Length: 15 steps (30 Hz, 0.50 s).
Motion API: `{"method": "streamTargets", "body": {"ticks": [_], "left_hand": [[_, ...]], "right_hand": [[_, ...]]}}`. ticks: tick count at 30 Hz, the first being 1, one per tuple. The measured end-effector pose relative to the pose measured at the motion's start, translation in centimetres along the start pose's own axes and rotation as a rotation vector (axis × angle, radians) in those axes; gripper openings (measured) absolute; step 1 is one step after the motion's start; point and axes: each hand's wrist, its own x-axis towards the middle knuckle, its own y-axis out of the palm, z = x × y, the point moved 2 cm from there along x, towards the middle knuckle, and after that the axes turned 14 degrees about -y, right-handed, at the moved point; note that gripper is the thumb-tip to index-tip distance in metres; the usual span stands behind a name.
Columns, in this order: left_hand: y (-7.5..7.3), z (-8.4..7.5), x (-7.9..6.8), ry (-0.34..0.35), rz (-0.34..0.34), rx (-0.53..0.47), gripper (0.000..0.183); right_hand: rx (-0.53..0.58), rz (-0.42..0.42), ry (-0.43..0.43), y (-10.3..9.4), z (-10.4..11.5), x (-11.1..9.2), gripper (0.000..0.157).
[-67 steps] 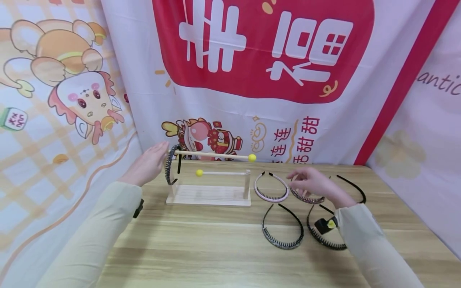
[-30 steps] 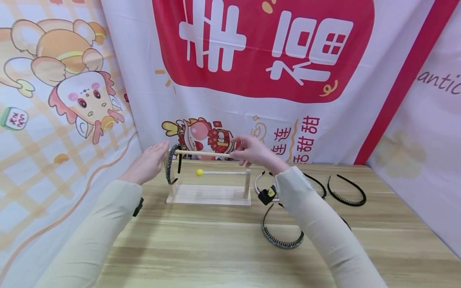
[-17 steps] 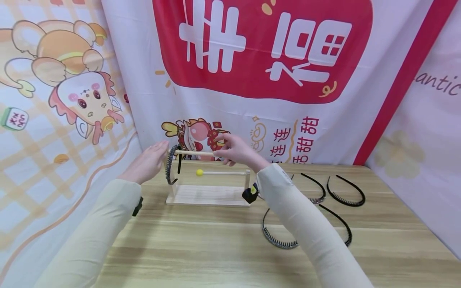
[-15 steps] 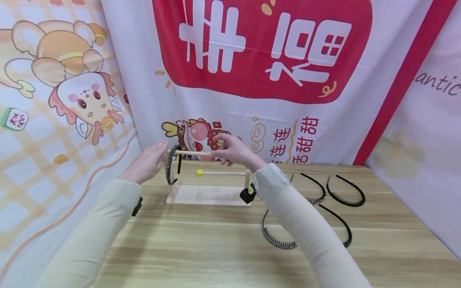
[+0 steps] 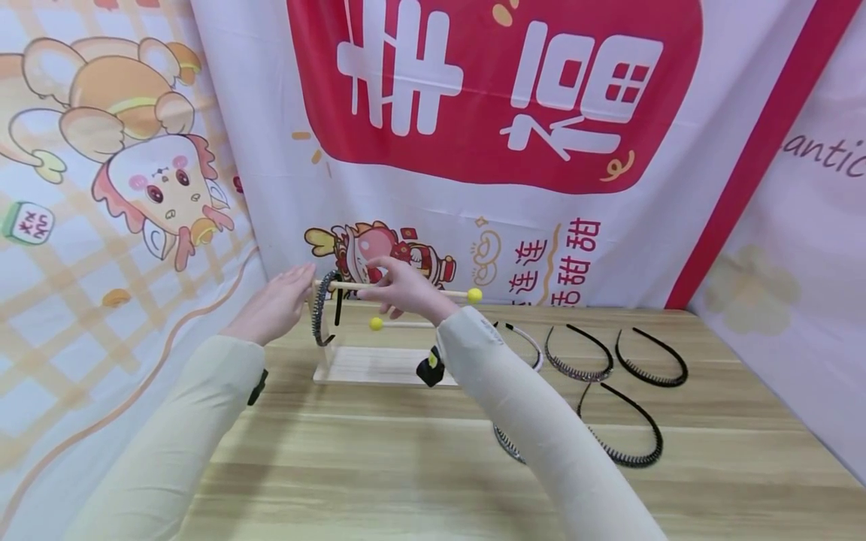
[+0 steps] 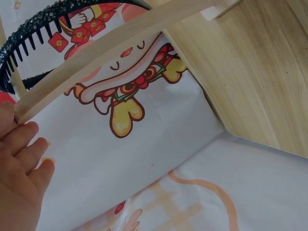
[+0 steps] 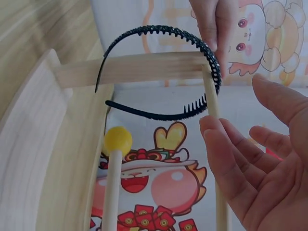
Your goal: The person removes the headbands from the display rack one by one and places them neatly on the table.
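Observation:
A dark glittery toothed headband point(image 5: 318, 319) hangs on the upper rod point(image 5: 449, 294) of a wooden display rack point(image 5: 365, 366), at the rod's left end. Straight fingers of my left hand point(image 5: 274, 304) rest at the top of the left post, just beside that headband; the left wrist view has this hand point(image 6: 19, 173) at the post's end. Around the middle of the rod is my right hand point(image 5: 406, 291), thumb and fingers spread. In the right wrist view, a fingertip of this hand point(image 7: 260, 178) meets the rod, short of the headband point(image 7: 168, 30), and nothing is held.
Several headbands lie on the table to the right: a pale pink one point(image 5: 537, 352), a purplish one point(image 5: 583, 373), black ones point(image 5: 664, 383) and a grey one point(image 5: 507, 443) partly behind my right sleeve. Yellow balls point(image 5: 475, 295) tip the rods. A printed cloth point(image 5: 507, 135) hangs behind.
My right hand has come from above the headbands on the table to the upper rod, then leftward along it towards the hanging headband. My left hand has stayed at the post.

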Motion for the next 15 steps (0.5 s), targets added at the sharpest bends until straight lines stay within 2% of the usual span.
{"method": "streamTargets", "body": {"ticks": [8,15], "left_hand": [[-0.1,-0.1,-0.1,-0.013,0.016,0.005,0.050],[0.0,-0.1,-0.1,-0.024,0.025,0.020,0.050]], "right_hand": [[0.082,-0.019,-0.024,2.4,0.2,1.4,0.056],[0.171,-0.001,0.006,4.2,0.1,1.9,0.056]]}}
